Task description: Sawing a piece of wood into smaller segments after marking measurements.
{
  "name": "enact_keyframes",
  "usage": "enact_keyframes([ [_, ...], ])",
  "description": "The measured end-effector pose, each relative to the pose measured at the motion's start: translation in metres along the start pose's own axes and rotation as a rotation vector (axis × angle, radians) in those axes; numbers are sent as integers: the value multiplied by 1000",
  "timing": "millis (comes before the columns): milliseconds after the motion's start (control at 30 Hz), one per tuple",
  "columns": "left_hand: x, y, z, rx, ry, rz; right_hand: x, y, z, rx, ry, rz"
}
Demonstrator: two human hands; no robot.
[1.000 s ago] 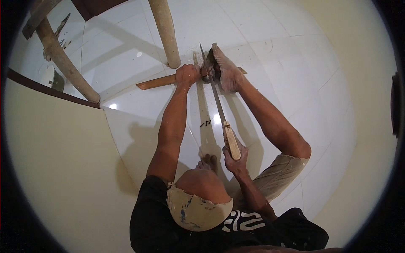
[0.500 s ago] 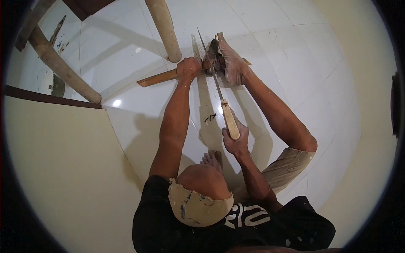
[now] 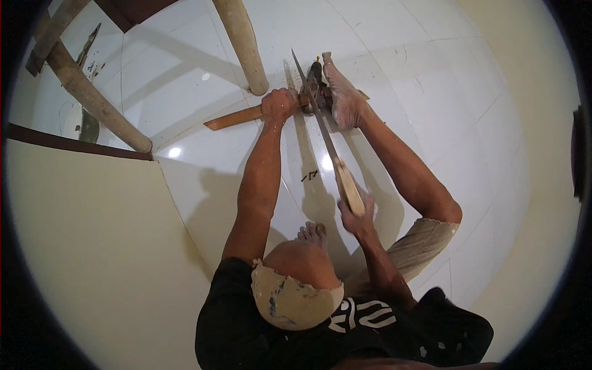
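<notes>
My right hand (image 3: 360,217) is closed around the pale wooden handle of a handsaw (image 3: 327,135). The saw's long narrow blade slants away over a length of wood (image 3: 234,117) and crosses it just right of my left hand (image 3: 280,103). That hand grips the wood in a fist and steadies it. Beneath the crossing sits a dark tool-like object (image 3: 315,73), whose kind I cannot make out, partly hidden by the blade. My bare right foot (image 3: 345,102) lies against the dark object and covers part of the wood, whose far end shows beyond it.
Several small dark nails or screws (image 3: 309,176) lie on the white tiled floor (image 3: 425,123). A round wooden post (image 3: 242,43) stands ahead of my left hand, with another slanting post (image 3: 98,105) at the far left. Cream walls (image 3: 80,228) border both sides.
My right hand has drawn the saw back toward me and slightly right, so its tip sits nearer. The left hand still grips the wood; the whole view has shifted slightly.
</notes>
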State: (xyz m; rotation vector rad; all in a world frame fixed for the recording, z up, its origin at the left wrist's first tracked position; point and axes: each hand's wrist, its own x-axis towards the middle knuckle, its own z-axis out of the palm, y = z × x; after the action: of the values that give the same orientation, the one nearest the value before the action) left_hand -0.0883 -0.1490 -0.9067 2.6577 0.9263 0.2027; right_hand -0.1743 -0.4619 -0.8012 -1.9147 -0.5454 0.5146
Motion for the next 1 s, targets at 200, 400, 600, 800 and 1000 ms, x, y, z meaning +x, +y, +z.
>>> enact_keyframes([
  [200,-3,-6,-4,106,33,60,9,0,2,-71,81,-223],
  [400,-7,-13,9,141,115,91,6,-4,14,-140,8,-137],
  [600,-13,8,-16,52,93,145,0,1,4,-104,17,-192],
  [800,1,22,-3,-67,-25,8,15,-2,2,-75,59,-115],
  [1000,-4,25,-2,-55,-59,69,-6,-2,-16,-71,67,-87],
])
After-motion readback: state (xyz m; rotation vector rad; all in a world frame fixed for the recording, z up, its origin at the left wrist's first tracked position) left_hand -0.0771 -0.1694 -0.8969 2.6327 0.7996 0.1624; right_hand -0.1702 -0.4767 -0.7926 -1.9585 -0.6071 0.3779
